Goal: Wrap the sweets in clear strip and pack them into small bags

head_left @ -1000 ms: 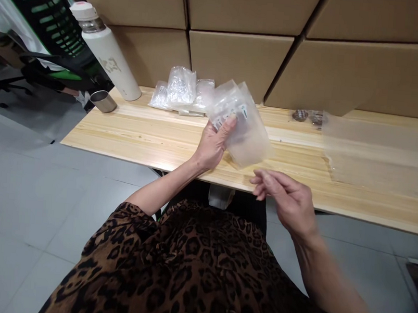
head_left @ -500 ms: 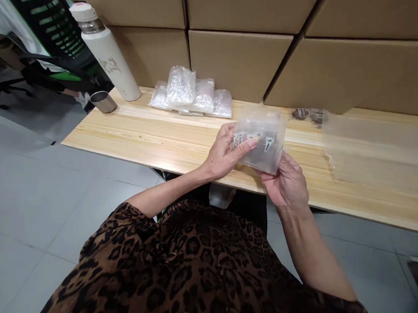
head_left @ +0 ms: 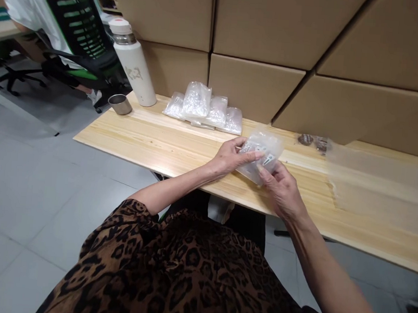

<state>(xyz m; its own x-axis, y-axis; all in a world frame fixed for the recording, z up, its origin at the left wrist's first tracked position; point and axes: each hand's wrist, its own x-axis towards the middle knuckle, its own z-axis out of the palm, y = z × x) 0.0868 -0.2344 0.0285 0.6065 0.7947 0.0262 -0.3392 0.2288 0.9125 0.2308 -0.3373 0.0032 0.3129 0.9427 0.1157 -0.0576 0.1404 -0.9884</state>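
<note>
Over the table (head_left: 152, 145), between front and back edges, the right hand (head_left: 286, 194) has brought its thumb onto the clear bag (head_left: 270, 151), fingers pinching it; the left hand (head_left: 227, 158) clamps it too. Two-handed adjusting seems underway; the next move calls for steady pinches.

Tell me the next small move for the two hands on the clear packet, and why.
Probably fold the far end of the clear packet back toward the person: the left hand and right hand both hold it, while its far edge sticks out free beyond them.
</note>
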